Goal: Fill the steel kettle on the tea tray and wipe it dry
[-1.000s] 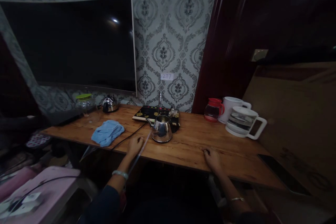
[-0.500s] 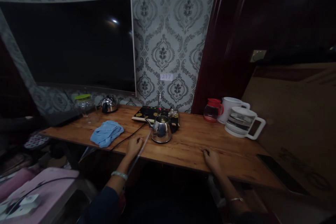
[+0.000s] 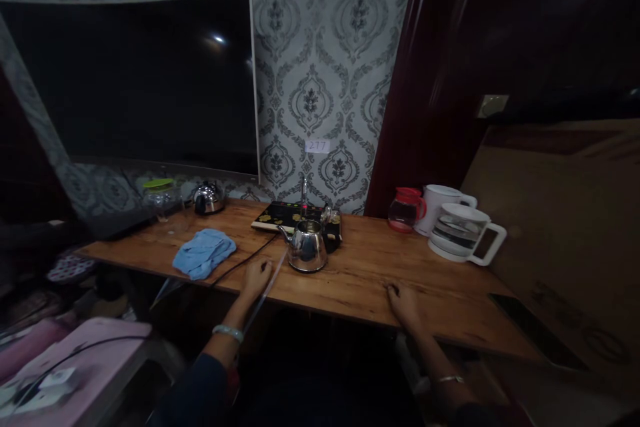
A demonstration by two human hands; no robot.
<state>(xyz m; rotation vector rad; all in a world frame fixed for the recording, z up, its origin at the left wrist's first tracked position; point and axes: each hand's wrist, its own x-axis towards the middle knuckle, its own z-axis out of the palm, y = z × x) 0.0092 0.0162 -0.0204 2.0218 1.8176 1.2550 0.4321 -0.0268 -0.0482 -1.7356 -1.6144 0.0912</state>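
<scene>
My left hand (image 3: 256, 277) rests on the front part of a wooden table (image 3: 360, 280), fingers loosely curled, beside a clear tube (image 3: 266, 290) and a black cable (image 3: 240, 261). A shiny steel kettle (image 3: 307, 247) stands just to the right of it, in front of a black tea tray (image 3: 285, 215). My right hand (image 3: 403, 302) lies flat on the table near its front edge, holding nothing. A crumpled blue cloth (image 3: 204, 252) lies to the left of my left hand.
A large dark screen (image 3: 140, 80) hangs on the patterned wall. A green-lidded glass jar (image 3: 161, 199) and a small steel pot (image 3: 208, 198) stand at the back left. A red-lidded jug (image 3: 405, 209), a white kettle (image 3: 440, 203) and a glass carafe (image 3: 463, 232) stand at the right. A pink stool (image 3: 70, 367) is at the lower left.
</scene>
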